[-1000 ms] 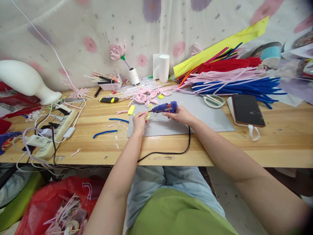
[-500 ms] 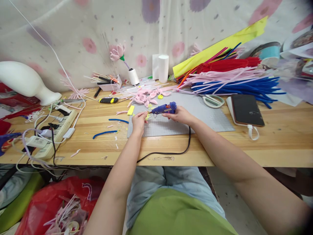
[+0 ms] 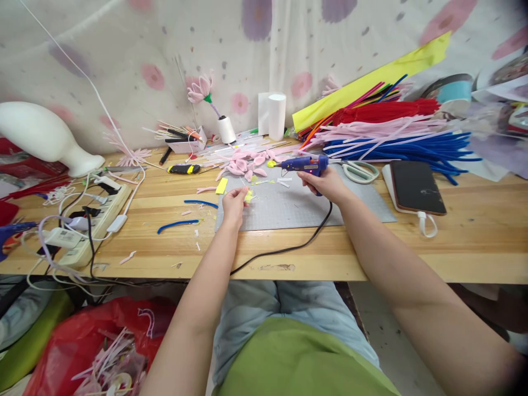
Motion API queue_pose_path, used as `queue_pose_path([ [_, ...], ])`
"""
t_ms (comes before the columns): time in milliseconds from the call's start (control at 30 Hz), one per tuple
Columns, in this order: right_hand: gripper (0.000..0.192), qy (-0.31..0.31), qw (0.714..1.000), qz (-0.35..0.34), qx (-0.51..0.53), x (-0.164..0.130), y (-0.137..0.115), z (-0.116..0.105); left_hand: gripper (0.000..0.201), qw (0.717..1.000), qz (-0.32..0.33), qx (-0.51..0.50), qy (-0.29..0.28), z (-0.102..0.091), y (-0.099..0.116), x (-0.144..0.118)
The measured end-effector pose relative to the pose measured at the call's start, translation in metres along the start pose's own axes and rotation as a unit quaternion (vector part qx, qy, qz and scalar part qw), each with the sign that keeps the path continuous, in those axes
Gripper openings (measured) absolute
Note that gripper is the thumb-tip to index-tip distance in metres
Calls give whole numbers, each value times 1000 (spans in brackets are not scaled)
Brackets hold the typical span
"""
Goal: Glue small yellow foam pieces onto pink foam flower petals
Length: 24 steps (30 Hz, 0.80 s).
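My right hand grips a blue hot glue gun over the back of the grey cutting mat, nozzle pointing left. Its black cord trails off the table's front edge. My left hand pinches a small yellow piece at the mat's left part, fingers closed on it. Pink petal pieces lie just behind the mat, and a yellow scrap sits left of it.
Scissors and a phone lie at the right, below heaps of pipe cleaners. Blue pipe-cleaner bits, a power strip with cables, and a white vase fill the left. A red bag sits under the table.
My right hand has drawn the glue gun away from the yellow piece, up and to the right. My left hand has stayed in place with the piece.
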State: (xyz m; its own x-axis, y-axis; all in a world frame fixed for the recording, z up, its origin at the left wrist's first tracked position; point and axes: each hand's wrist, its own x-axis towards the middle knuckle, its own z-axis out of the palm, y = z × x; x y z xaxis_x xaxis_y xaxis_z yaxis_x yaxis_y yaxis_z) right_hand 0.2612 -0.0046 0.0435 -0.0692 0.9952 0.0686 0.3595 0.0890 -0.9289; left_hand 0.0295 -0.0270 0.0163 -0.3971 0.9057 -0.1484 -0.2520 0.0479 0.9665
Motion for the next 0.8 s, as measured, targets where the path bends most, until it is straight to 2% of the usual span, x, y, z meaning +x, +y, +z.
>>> queue_pose_path([
  [200,39,78,996,30,-36,9,14,-4,32,999,-22,-6,-32,-4,3,1],
  [400,39,181,964,46,-191,23,34,-3,30,999,-24,-11,-33,-4,2,1],
  [533,48,185,944,46,-269,30,42,1,27,999,-25,-10,-23,-4,2,2],
  [800,53,199,930,61,-304,33,39,4,18,999,-14,-7,-34,-4,0,2],
])
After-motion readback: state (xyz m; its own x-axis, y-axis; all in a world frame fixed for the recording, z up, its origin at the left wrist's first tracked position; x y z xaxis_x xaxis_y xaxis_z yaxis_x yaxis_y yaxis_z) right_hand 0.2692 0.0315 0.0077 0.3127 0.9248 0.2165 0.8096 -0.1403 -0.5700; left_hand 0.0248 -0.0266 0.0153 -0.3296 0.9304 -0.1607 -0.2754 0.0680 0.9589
